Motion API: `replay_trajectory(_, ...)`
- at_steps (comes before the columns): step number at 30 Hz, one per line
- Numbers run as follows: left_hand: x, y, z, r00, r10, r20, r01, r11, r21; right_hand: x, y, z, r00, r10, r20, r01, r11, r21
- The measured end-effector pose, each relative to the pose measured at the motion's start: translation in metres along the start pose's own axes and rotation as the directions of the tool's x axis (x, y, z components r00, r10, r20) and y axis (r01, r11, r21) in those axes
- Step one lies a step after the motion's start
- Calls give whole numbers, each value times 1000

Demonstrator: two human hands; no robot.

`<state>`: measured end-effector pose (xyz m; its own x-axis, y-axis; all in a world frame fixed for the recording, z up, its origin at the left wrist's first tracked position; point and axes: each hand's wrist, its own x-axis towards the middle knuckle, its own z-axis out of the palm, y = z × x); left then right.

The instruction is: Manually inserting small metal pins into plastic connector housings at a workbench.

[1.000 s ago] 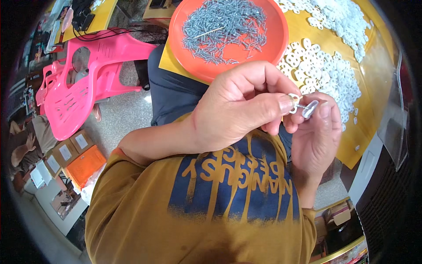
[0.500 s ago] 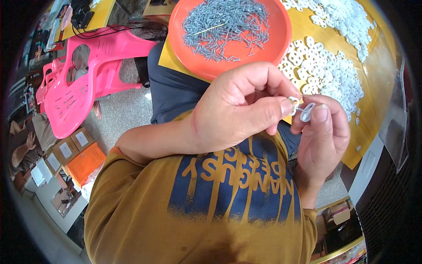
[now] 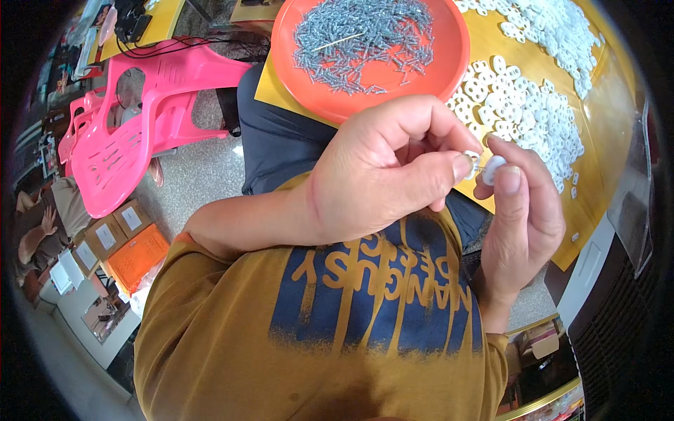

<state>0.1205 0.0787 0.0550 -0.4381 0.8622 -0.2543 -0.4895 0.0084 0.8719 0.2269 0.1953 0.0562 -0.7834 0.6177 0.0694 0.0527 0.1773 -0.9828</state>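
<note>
My left hand [image 3: 386, 168] is closed in a pinch, thumb against forefinger, on a small white plastic piece with a hole [image 3: 472, 158]. Opposite it, my right hand [image 3: 523, 217] grips a small rounded white plastic piece [image 3: 493, 170] between thumb and fingers. A thin metal screw [image 3: 479, 169] shows in the narrow gap between the two pieces. My fingertips hide most of it, so how far it sits in either piece cannot be made out. Beyond my hands, a round orange-red tray [image 3: 309, 95] holds a heap of grey metal screws [image 3: 372, 35].
Several white two-holed plastic pieces [image 3: 505, 105] lie loose on the yellow table [image 3: 597, 140], right of the tray, with another heap [image 3: 554, 35] farther back. A pink plastic chair [image 3: 116, 168] stands at left, near cardboard boxes [image 3: 105, 235] and an orange package [image 3: 137, 259]. Another person's hand [image 3: 49, 221] shows at far left.
My right hand has shifted slightly right, and its white piece has turned so its rounded face shows. Less of the screw is visible now. My left hand has barely moved.
</note>
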Motion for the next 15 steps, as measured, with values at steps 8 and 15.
replay_trajectory(8,0,4,1,1000,-17,-19,17,1000,-7,-4,0,-3,995,-38,96,34,999,41)
replay_trajectory(15,-1,3,2,1000,-5,-13,5,1000,12,-10,-2,-2,993,119,24,-120,941,318)
